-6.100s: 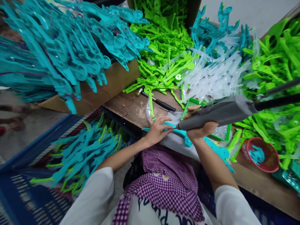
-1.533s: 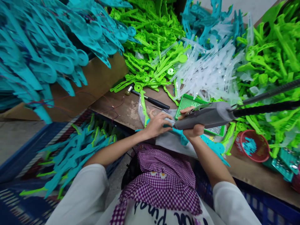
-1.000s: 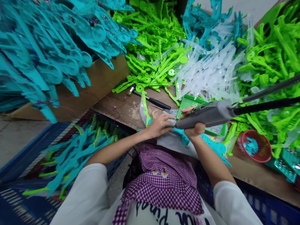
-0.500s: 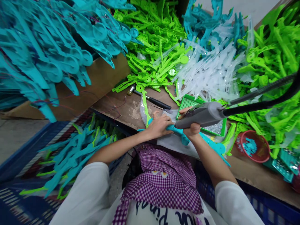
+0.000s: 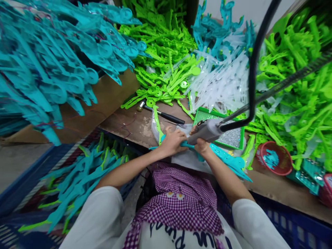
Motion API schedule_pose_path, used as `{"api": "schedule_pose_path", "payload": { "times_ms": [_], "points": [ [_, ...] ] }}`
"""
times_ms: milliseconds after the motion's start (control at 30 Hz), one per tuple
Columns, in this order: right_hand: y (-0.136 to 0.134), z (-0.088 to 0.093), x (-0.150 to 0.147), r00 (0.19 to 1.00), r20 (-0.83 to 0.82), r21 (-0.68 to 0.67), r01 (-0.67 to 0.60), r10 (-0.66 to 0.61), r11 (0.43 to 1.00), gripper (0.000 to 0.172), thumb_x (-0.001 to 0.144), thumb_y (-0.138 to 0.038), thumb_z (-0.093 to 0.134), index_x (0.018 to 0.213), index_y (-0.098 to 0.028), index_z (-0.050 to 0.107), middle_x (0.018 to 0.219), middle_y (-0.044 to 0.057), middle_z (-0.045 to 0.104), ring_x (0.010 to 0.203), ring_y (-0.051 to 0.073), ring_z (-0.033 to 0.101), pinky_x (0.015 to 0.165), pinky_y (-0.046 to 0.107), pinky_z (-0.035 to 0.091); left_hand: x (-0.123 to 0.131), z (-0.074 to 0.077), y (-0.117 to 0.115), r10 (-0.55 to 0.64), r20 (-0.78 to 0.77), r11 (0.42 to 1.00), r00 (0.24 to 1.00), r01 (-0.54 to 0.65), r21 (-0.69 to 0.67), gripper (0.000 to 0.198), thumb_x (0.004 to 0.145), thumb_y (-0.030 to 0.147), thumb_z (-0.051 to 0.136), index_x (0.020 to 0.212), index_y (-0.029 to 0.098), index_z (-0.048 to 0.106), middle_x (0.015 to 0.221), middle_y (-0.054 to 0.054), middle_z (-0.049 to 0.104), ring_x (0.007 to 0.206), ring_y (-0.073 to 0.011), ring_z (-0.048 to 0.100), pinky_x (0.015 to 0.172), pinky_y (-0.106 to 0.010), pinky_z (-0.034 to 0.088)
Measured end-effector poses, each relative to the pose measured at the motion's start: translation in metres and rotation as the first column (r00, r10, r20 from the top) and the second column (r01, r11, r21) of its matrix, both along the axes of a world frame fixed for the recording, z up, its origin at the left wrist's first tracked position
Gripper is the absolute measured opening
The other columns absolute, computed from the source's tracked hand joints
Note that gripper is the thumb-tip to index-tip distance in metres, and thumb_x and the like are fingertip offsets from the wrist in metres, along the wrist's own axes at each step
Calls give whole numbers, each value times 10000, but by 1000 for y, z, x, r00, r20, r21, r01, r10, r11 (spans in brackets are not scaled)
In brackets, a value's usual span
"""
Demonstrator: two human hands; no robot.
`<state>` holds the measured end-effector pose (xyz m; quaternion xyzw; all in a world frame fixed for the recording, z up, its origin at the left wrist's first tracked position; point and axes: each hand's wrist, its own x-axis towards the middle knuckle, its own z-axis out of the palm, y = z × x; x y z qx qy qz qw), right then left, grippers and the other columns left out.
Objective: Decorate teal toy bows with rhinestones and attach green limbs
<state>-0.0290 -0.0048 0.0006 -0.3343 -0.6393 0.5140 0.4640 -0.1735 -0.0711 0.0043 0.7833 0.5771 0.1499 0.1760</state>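
My left hand point(image 5: 173, 141) is closed around a teal plastic part point(image 5: 187, 144), holding it low over the front edge of the bench. My right hand point(image 5: 202, 146) grips a grey electric screwdriver point(image 5: 209, 130), which leans with its nose down against that part, close to my left fingers. Hand and tool hide the bit and the exact contact spot. Beyond the right hand lies a teal piece point(image 5: 228, 159); whether it is joined to the held part I cannot tell. A green tray point(image 5: 243, 141) of small silver screws point(image 5: 229, 136) sits just behind the screwdriver.
A black-handled hammer point(image 5: 171, 117) lies behind my left hand. Heaps of green parts point(image 5: 160, 62) and clear strips point(image 5: 223, 83) cover the back. A red basket point(image 5: 285, 169) stands right; teal parts point(image 5: 62, 69) fill a carton at left. A blue crate point(image 5: 28, 180) is below.
The screwdriver has tipped more upright, its rear end shifting left, and its cable now arches higher. My left hand stays on the teal part. The whole view has shifted slightly.
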Motion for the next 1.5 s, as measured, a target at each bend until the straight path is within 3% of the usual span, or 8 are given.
{"api": "schedule_pose_path", "payload": {
  "times_ms": [233,600,833,1000,1067,1167,1300,1500],
  "points": [
    [-16,49,-7,933,31,73,355,-358,932,507,778,-708,400,810,-239,592,713,38,534,695,200,570,659,382,507,-14,3,3,20,-20,999,1000,-21,-26,290,761,404,714,1015,266,700,999,-51,703,1043,-281,559,1050,-557,161],
    [-5,81,31,974,165,161,130,-157,978,305,863,-507,495,819,-212,559,803,32,559,763,160,536,707,332,468,-25,22,-21,121,-24,991,992,-123,-59,401,834,448,641,1184,255,614,1197,-83,640,1147,-298,558,1061,-520,230],
    [-5,100,58,979,187,201,46,-84,979,333,840,-492,568,1063,-246,593,1004,39,618,918,178,578,822,358,495,24,47,6,40,495,999,868,-36,-19,857,729,581,713,1431,266,336,1389,-133,492,1238,-290,505,1031,-459,410],
    [-23,53,163,799,263,76,541,-541,837,511,829,-488,589,1265,-229,527,1044,74,640,903,192,619,811,369,517,43,60,24,-21,556,999,831,-6,46,825,772,559,683,1447,270,308,1404,-128,478,1256,-276,498,1034,-437,440],
    [-30,24,206,706,484,-23,601,-517,799,535,821,-546,560,1203,-174,581,935,89,667,750,198,619,694,363,516,49,62,18,72,520,965,851,-192,180,750,818,487,664,1441,264,312,1381,-121,483,1231,-265,513,1025,-445,442],
    [-37,-8,236,639,677,-90,565,-365,820,606,806,-595,543,1219,-154,577,801,65,679,616,194,606,625,352,490,63,60,4,236,474,753,848,-468,462,574,857,357,638,1367,249,398,1262,-100,531,1170,-250,534,1002,-461,439],
    [-41,-22,229,707,630,-186,538,-321,822,709,782,-604,569,1323,-153,483,672,6,656,525,187,607,545,318,480,103,46,11,-159,202,955,966,99,280,304,933,340,514,1208,216,551,1104,-87,626,1061,-223,580,919,-398,477],
    [-49,-28,217,807,441,-387,565,-392,728,899,684,-563,694,1415,-162,357,755,1,656,505,176,621,464,313,512,149,25,71,-434,-23,849,901,400,-345,442,940,523,410,1021,162,651,997,-111,672,874,-224,617,727,-326,463]
  ]
}}
